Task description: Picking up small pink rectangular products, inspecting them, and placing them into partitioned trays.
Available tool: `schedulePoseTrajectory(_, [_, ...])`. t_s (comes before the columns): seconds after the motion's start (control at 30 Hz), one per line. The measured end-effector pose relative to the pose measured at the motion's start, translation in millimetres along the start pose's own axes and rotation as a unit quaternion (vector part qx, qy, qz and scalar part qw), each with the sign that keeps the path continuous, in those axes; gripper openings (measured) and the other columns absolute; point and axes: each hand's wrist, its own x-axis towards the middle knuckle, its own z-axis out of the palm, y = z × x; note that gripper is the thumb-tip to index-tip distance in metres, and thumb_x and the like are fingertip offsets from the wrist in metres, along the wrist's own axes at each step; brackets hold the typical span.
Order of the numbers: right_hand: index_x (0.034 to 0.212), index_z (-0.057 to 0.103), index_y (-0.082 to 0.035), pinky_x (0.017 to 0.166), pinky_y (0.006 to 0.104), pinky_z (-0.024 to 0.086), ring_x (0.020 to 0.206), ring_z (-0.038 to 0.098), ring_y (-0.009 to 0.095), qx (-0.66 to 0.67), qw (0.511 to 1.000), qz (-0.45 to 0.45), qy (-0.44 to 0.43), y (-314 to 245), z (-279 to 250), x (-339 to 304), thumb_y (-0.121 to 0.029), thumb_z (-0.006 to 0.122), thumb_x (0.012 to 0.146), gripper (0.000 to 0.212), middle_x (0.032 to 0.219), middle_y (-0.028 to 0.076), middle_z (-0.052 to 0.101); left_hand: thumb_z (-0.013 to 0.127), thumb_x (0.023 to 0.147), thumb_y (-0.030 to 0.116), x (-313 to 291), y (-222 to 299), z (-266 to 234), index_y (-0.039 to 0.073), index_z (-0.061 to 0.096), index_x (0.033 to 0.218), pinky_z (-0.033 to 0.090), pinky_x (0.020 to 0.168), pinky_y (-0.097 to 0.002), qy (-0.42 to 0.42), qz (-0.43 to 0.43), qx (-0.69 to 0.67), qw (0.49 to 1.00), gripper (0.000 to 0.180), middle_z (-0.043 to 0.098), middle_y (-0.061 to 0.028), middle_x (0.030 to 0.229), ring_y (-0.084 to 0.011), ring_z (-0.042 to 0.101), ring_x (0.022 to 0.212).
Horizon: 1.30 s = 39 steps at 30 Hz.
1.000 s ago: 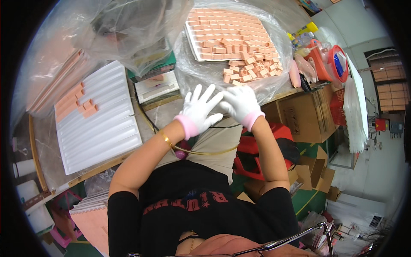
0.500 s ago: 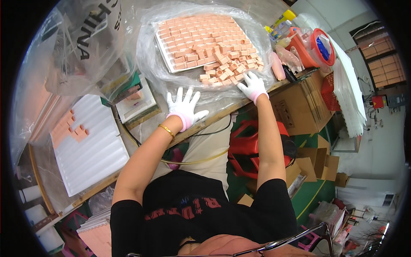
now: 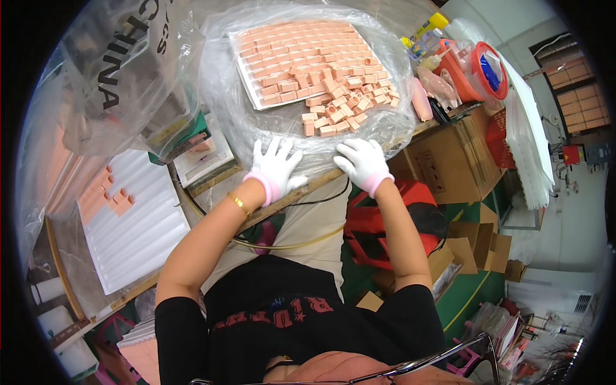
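Left hand and right hand, fingers loosely spread, are lying over film at worktop's front edge; block rows are running roughly lengthwise alongside.

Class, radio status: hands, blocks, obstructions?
Left hand spread; right hand, grip unclear. Peach blocks rowed on white tray, loose heap nearer. Clear plastic between hands and blocks.

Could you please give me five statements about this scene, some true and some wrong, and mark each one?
1. The left hand and the right hand are gloved in white. True.
2. The left hand holds a block. False: its fingers are spread over the clear plastic sheet.
3. The loose pink blocks lie nearer to the hands than the neat rows. True.
4. The yellow bottle is left of the blocks. False: the yellow bottle is to their right.
5. A gold bracelet is on the left wrist. True.
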Motion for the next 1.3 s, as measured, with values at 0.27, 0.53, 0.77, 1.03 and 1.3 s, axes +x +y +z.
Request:
schedulePoseTrajectory(0.27, [0.131,0.046,-0.022,0.106,0.0555,0.022,0.132,0.031,0.037,-0.094,0.968,0.171,-0.157,83,17,29,-0.058,0.04,0.088,0.057,0.143,0.011,0.035,0.045,0.084,0.061,22,-12,2,0.021,0.031,0.144,0.009,0.107,-0.0639,0.043,-0.103,0.015,0.994,0.074,0.02,-0.0096,0.152,-0.0323,0.016,0.14])
schedulePoseTrajectory(0.53, [0.101,0.065,-0.011,0.073,0.0393,0.05,0.08,0.063,0.03,0.061,0.98,0.175,0.069,-3,-39,58,-0.041,0.055,0.086,0.034,0.086,0.013,0.065,0.066,0.078,0.024,-68,-11,-17,0.004,0.055,0.115,0.037,0.097,-0.0441,0.347,0.045,-0.159,0.923,0.044,0.053,-0.017,0.121,-0.0356,0.048,0.114])
schedulePoseTrajectory(0.77, [0.118,0.054,-0.013,0.071,0.0423,0.051,0.085,0.063,0.033,-0.115,0.988,0.106,0.001,-61,26,100,-0.048,0.059,0.082,0.05,0.1,0.016,0.062,0.063,0.082,0.007,-199,-74,-20,0.0,0.059,0.108,0.048,0.083,-0.0356,0.443,-0.225,-0.199,0.844,0.027,0.062,-0.0145,0.099,-0.0283,0.059,0.092])
schedulePoseTrajectory(1.03, [0.109,0.059,-0.008,0.079,0.0389,0.049,0.088,0.061,0.031,0.066,0.989,0.084,0.1,-59,22,98,-0.015,0.062,0.08,0.03,0.097,0.013,0.062,0.058,0.084,0.003,-311,-211,29,0.0,0.059,0.111,0.046,0.091,-0.0317,0.476,-0.439,-0.264,0.715,0.027,0.061,-0.0134,0.112,-0.0223,0.059,0.104])
schedulePoseTrajectory(1.3, [0.107,0.059,-0.002,0.086,0.0353,0.046,0.095,0.058,0.029,0.248,0.959,0.01,0.137,-107,5,95,-0.006,0.063,0.073,0.035,0.098,0.015,0.061,0.066,0.07,0.006,-298,-244,5,0.008,0.062,0.107,0.045,0.088,-0.0422,0.254,-0.389,0.02,0.885,0.037,0.06,-0.0148,0.106,-0.0348,0.055,0.099])
